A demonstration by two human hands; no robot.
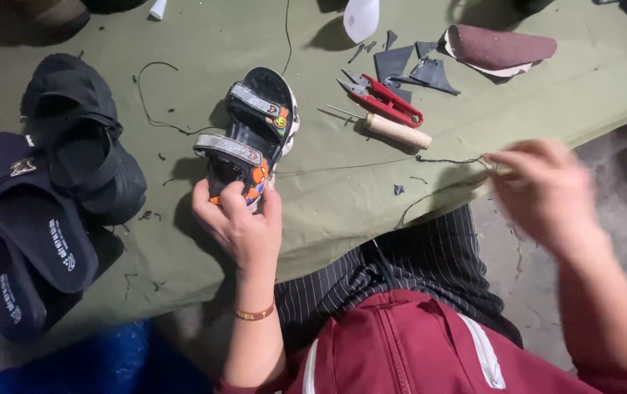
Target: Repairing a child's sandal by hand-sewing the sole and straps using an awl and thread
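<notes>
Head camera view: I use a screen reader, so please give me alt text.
The left hand holds a child's sandal on a green cloth, while the blurred right hand pulls a dark thread taut. Red snips, an awl and black sandals lie nearby.

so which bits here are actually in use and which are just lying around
In use: small sandal gripped by left hand; thread pulled by right hand.

Lying about: red snips, awl, black sandals, slides, dark scraps.
</notes>
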